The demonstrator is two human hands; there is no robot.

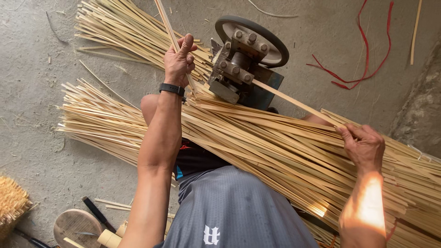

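Both hands pinching thin pale bamboo strips at the grey metal splitting machine (243,64)

Left hand (179,59) at 11 o'clock, right hand (365,144) at 4; long strip (294,102) looks light, springy, splintery, so grip near its end.

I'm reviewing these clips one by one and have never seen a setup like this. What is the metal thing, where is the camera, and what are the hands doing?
The one picture comes from a camera on the person's head, looking down over their lap to a concrete floor. The metal thing is a small machine with a wheel and bolted blocks. A thin strip sticks out of it toward the right hand, which pinches its end. The left hand, with a dark band at the wrist, grips other thin strips rising on the machine's other side. A big bundle of pale strips lies across the knees, with another pile behind. A red cord lies on the floor.
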